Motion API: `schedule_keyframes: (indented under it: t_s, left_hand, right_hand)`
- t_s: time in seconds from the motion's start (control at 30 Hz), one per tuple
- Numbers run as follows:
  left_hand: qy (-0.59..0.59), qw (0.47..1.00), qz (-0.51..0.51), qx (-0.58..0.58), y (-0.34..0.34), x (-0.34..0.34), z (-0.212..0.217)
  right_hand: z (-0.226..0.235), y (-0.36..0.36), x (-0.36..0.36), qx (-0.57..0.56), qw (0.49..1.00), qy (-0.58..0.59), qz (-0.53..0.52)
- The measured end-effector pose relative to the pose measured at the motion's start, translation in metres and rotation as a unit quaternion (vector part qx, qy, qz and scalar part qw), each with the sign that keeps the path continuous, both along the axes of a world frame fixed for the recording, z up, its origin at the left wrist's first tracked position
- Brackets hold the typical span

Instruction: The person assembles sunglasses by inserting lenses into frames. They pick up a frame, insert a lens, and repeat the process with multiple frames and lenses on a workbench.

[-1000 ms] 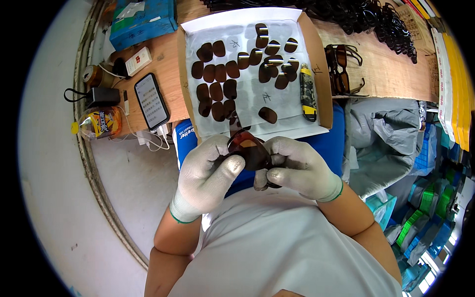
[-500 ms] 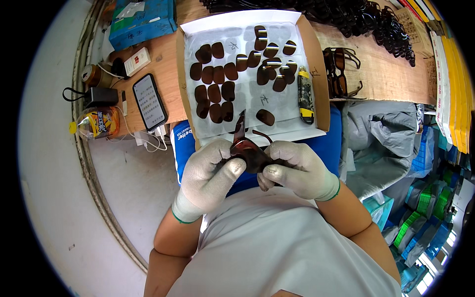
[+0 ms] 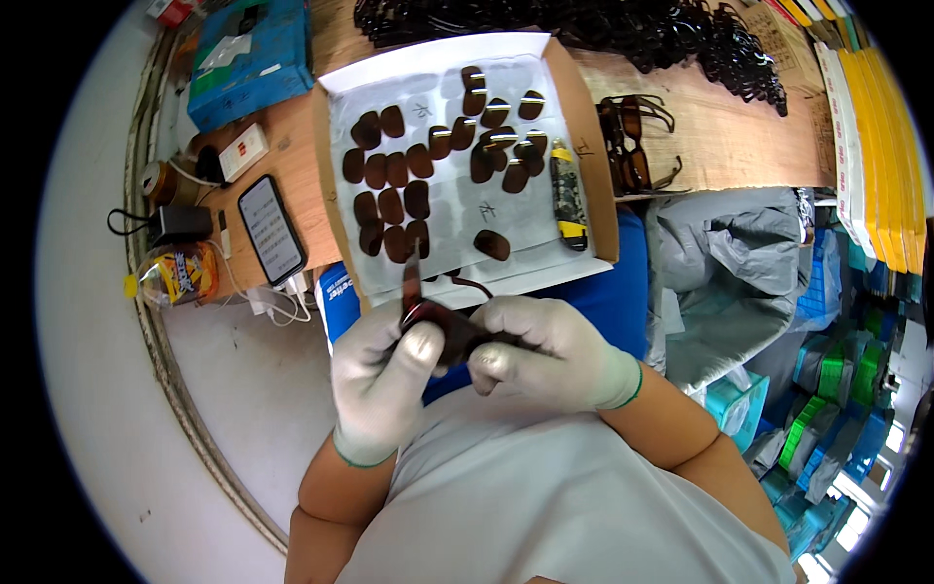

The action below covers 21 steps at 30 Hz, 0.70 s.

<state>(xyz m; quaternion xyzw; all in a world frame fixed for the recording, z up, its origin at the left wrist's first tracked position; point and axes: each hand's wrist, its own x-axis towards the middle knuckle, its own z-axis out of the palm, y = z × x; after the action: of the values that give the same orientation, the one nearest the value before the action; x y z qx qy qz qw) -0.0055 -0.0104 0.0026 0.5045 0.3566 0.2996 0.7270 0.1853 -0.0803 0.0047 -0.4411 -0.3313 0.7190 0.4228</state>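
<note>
Both hands wear white gloves and meet over my lap on a dark sunglasses frame [image 3: 449,329]. My left hand [image 3: 381,380] grips its left side, thumb pressed on the front. My right hand [image 3: 545,355] pinches the right side. One temple arm sticks up toward a shallow cardboard tray [image 3: 584,127] lined with white paper. Several loose brown lenses [image 3: 389,200] lie in rows in the tray, with one lens [image 3: 492,244] apart near its front edge.
A yellow-and-black utility knife [image 3: 567,193] lies in the tray's right side. Finished sunglasses [image 3: 632,146] sit right of the tray, a pile of dark frames [image 3: 584,24] behind. A phone [image 3: 270,229], charger, blue box [image 3: 248,58] and snack bottle [image 3: 175,275] lie left.
My hands have shifted slightly and turned the frame; its temple arm now points up toward the tray. The tray's contents look unchanged.
</note>
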Motion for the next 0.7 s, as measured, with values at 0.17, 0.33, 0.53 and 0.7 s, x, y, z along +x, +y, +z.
schedule_keyframes:
  t_s: [0.17, 0.33, 0.53, 0.7]
  left_hand:
    - [-0.057, 0.998, 0.021, -0.015, -0.004, -0.004, 0.016]
    - [-0.087, 0.994, 0.029, -0.056, -0.010, -0.006, 0.020]
    - [-0.033, 0.999, 0.008, -0.036, -0.009, -0.012, 0.025]
    - [0.000, 0.996, -0.077, 0.035, 0.009, -0.011, 0.016]
  right_hand:
    - [0.004, 0.000, 0.001, 0.084, 0.995, -0.035, 0.040]
    - [0.008, 0.003, 0.008, 0.095, 0.991, -0.025, 0.088]
    - [0.008, 0.007, 0.013, 0.127, 0.985, -0.048, 0.106]
    - [0.002, 0.004, 0.010, 0.129, 0.982, -0.125, 0.058]
